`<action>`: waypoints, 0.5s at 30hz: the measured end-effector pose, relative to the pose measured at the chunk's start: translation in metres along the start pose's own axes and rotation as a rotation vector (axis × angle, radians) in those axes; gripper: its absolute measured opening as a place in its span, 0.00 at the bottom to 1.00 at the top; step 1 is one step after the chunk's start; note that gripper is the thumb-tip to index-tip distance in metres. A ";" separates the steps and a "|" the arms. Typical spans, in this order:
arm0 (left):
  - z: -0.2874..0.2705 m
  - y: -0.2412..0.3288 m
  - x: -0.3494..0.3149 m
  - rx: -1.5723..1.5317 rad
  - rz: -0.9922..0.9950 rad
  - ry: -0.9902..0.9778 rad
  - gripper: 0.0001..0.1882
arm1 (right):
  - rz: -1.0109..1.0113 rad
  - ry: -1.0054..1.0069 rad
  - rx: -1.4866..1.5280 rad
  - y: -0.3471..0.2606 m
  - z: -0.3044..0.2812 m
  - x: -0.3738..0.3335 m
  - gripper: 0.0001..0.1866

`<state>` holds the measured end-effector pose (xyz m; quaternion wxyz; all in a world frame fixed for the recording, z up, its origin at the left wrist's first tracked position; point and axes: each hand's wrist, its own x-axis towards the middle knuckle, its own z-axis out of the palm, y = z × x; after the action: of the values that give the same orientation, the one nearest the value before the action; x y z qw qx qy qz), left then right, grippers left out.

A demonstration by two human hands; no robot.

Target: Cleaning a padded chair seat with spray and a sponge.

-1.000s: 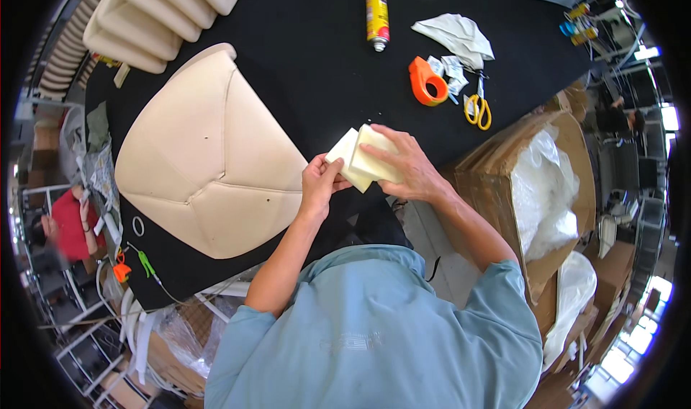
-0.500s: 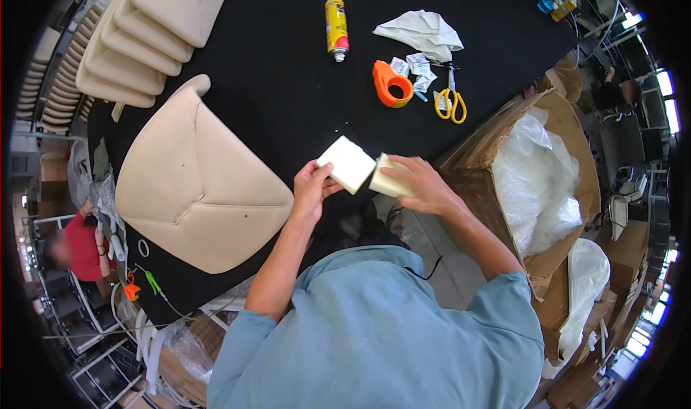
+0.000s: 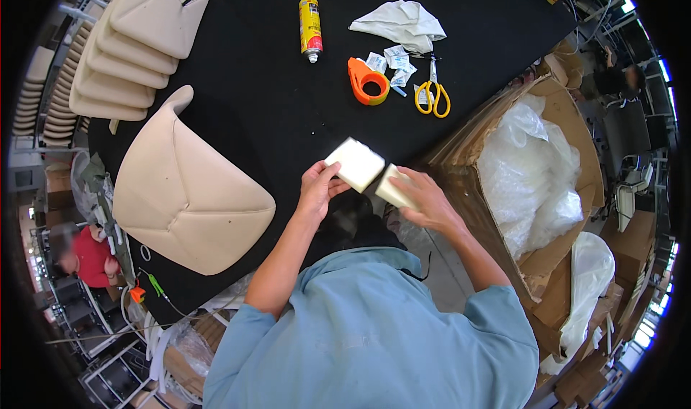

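My left hand (image 3: 317,189) grips a flat white square block (image 3: 356,163) by its near left corner, thumb on top and fingers beneath. In my right hand (image 3: 426,199) is a pale cream block (image 3: 391,186), held at its right side with the fingers over it. The two blocks are close together above the near edge of the black-covered table (image 3: 288,114), and what they are made of is unclear. Left of my hands lies a beige padded chair shell (image 3: 187,200) with stitched seams.
Similar beige shells (image 3: 137,52) are stacked at the far left. A yellow spray can (image 3: 310,29), white cloth (image 3: 399,21), orange tape dispenser (image 3: 358,83) and yellow-handled scissors (image 3: 432,98) lie farther back. At right stands a cardboard box (image 3: 461,164) of clear plastic wrap (image 3: 529,171). A person in red (image 3: 92,256) is at left.
The view has shifted a little, so the tabletop things appear farther left. Both hands still hold their blocks, with the right one's block tilted slightly differently against the left one's.
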<state>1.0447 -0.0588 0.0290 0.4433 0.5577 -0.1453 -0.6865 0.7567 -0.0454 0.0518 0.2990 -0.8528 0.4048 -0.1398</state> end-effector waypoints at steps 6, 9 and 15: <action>-0.015 -0.033 0.048 0.049 0.006 0.068 0.16 | 0.329 0.252 0.938 0.014 0.028 -0.007 0.33; -0.009 -0.044 0.063 0.215 0.076 0.236 0.24 | 0.440 0.338 1.342 0.015 0.052 0.018 0.36; -0.005 -0.052 0.021 0.582 0.474 0.488 0.35 | 0.379 0.380 1.561 -0.038 0.072 0.060 0.39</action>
<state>1.0263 -0.0446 -0.0218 0.4342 0.7561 -0.3474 -0.3451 0.8523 -0.0442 0.0189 0.7505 -0.2788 0.3717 -0.4700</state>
